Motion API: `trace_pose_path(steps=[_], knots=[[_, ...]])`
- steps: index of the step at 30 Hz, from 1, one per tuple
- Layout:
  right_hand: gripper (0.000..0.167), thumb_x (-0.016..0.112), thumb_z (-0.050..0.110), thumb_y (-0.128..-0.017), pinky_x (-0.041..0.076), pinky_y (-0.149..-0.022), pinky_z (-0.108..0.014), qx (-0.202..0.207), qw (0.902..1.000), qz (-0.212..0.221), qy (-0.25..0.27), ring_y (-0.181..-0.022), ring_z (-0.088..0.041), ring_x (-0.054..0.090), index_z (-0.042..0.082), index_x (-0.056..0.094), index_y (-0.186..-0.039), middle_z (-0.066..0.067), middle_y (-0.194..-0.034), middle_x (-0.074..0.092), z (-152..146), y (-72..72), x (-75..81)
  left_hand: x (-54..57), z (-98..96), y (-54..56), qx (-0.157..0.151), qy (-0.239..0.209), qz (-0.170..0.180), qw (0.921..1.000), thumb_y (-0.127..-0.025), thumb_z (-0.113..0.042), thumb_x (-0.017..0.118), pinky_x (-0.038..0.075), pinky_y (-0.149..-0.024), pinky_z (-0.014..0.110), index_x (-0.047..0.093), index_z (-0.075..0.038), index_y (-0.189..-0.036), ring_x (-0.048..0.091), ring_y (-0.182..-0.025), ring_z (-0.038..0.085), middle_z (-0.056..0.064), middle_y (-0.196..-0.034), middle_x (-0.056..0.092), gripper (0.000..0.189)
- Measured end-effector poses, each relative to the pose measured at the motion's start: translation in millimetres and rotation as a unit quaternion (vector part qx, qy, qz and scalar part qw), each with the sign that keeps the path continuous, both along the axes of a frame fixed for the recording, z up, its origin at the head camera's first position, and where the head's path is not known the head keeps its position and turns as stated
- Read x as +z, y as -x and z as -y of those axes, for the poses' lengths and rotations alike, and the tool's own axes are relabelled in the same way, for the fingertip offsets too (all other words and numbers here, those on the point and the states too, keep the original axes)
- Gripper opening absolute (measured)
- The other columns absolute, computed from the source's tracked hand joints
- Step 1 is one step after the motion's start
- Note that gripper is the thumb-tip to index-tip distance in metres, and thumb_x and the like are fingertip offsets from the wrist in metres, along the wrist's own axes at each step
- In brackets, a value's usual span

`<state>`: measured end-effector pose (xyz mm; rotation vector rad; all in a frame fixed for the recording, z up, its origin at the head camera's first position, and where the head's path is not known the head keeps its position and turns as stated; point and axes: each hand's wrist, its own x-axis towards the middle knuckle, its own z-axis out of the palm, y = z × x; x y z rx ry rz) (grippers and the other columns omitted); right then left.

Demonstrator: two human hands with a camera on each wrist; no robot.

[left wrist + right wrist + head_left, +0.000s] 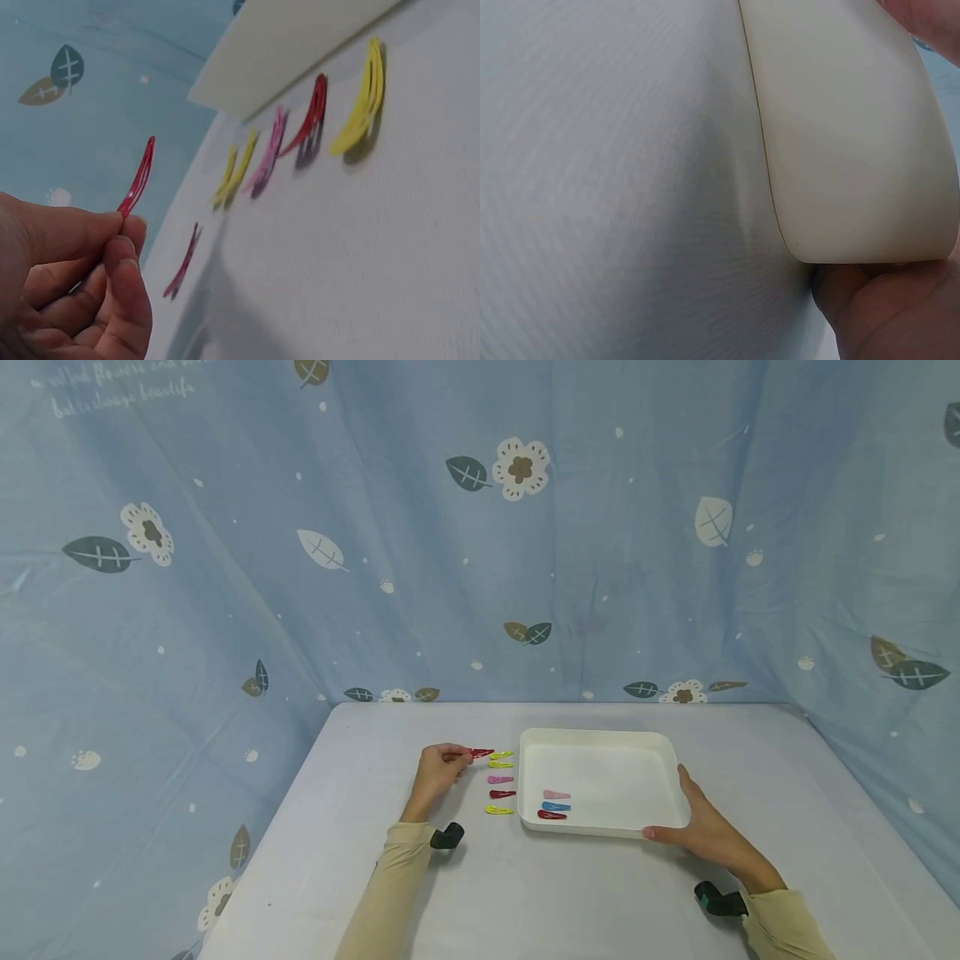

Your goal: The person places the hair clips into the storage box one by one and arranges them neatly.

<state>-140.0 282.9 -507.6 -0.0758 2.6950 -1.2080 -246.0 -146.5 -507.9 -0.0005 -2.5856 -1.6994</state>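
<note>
Between thumb and fingertips my left hand (441, 772) pinches a red snap hair clip (138, 184), raised off the table at the far end of a column of clips. That column has yellow clips (500, 765), a pink clip (500, 779), a red clip (502, 794) and a nearer yellow clip (498, 810). A dark red clip (182, 262) lies beside the held one in the left wrist view. My right hand (708, 827) grips the near right corner of a white tray (600, 832), thumb on its front wall, fingers along its right side.
Inside the tray, near its left front, lie a pale pink clip (557, 794), a blue clip (556, 807) and a dark red clip (552, 815). A white cloth covers the table (540, 902). Behind it hangs a blue patterned curtain (420, 568).
</note>
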Motion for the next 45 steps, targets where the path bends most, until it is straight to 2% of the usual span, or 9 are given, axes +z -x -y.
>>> trace_pose_path(steps=[4, 7, 14, 22, 28, 31, 38, 45], knots=[[0.139, 0.087, 0.042, -0.079, 0.023, -0.109, -0.083, 0.002, 1.0000, -0.004, 0.003, -0.147, -0.067, 0.018, -0.001, -0.016, -0.162, -0.041, -0.166, 0.002, 1, -0.6, 0.3, 3.1, -1.3, -0.2, -0.006, -0.015, 0.002, 0.9999, -0.096, -0.008, 0.072, 0.055, -0.063, 0.023, 0.076, 0.004, -0.101, 0.072, -0.080, 0.031, 0.019, -0.093, 0.078, 0.014], [0.139, 0.087, 0.041, -0.079, 0.023, -0.109, -0.083, 0.001, 1.0000, -0.003, 0.005, -0.147, -0.067, 0.017, -0.001, -0.016, -0.162, -0.041, -0.166, 0.002, 1, -0.8, 0.8, 5.4, -2.7, -0.5, -0.011, -0.020, 0.001, 0.9997, -0.096, -0.009, 0.072, 0.056, -0.066, 0.024, 0.076, 0.004, -0.102, 0.073, -0.084, 0.034, 0.019, -0.094, 0.078, 0.015], [0.139, 0.087, 0.042, -0.078, 0.022, -0.110, -0.083, 0.000, 1.0000, 0.001, 0.003, -0.148, -0.066, 0.015, -0.002, -0.016, -0.161, -0.041, -0.166, 0.001, 0, -0.5, 0.1, 12.8, -7.1, -3.4, -0.023, -0.029, 0.006, 0.9993, -0.095, -0.010, 0.073, 0.059, -0.072, 0.026, 0.077, 0.003, -0.102, 0.073, -0.085, 0.026, 0.018, -0.097, 0.079, 0.015], [0.140, 0.087, 0.043, -0.079, 0.022, -0.110, -0.083, -0.003, 0.9999, 0.011, -0.002, -0.148, -0.067, 0.014, -0.001, -0.017, -0.161, -0.041, -0.166, -0.001, 0, 0.0, 0.3, 19.2, -14.5, -6.0, -0.034, -0.055, 0.021, 0.9977, -0.094, -0.014, 0.075, 0.058, -0.071, 0.026, 0.077, 0.001, -0.103, 0.070, -0.081, 0.014, 0.016, -0.099, 0.078, 0.017], [0.140, 0.086, 0.045, -0.079, 0.022, -0.111, -0.082, -0.007, 0.9997, 0.020, -0.014, -0.148, -0.067, 0.013, -0.002, -0.018, -0.161, -0.041, -0.166, -0.001, -1, 1.2, 0.6, 24.5, -19.9, -8.9, -0.039, -0.068, 0.026, 0.9966, -0.094, -0.017, 0.076, 0.055, -0.070, 0.026, 0.077, -0.001, -0.104, 0.068, -0.079, 0.014, 0.015, -0.100, 0.078, 0.019], [0.141, 0.086, 0.047, -0.079, 0.021, -0.111, -0.081, -0.008, 0.9995, 0.026, -0.018, -0.148, -0.067, 0.012, -0.001, -0.019, -0.161, -0.041, -0.166, -0.002, -1, 1.2, 1.2, 27.2, -22.6, -10.3, -0.041, -0.073, 0.029, 0.9960, -0.094, -0.018, 0.076, 0.054, -0.070, 0.025, 0.077, -0.001, -0.105, 0.069, -0.081, 0.018, 0.015, -0.100, 0.078, 0.021], [0.140, 0.085, 0.048, -0.080, 0.021, -0.112, -0.081, -0.008, 0.9991, 0.033, -0.024, -0.149, -0.066, 0.010, 0.001, -0.020, -0.161, -0.041, -0.166, -0.002, -3, 1.7, 0.3, 32.9, -30.4, -13.1, -0.051, -0.088, 0.041, 0.9939, -0.094, -0.019, 0.076, 0.051, -0.069, 0.027, 0.077, -0.001, -0.105, 0.071, -0.097, 0.041, 0.014, -0.100, 0.079, 0.021], [0.139, 0.084, 0.047, -0.080, 0.021, -0.112, -0.081, -0.006, 0.9993, 0.028, -0.024, -0.149, -0.066, 0.011, 0.001, -0.019, -0.161, -0.041, -0.166, -0.002, -4, 1.5, -0.5, 36.7, -38.5, -15.1, -0.055, -0.091, 0.052, 0.9930, -0.094, -0.021, 0.076, 0.051, -0.071, 0.032, 0.077, -0.003, -0.106, 0.067, -0.099, 0.045, 0.012, -0.101, 0.080, 0.022]])
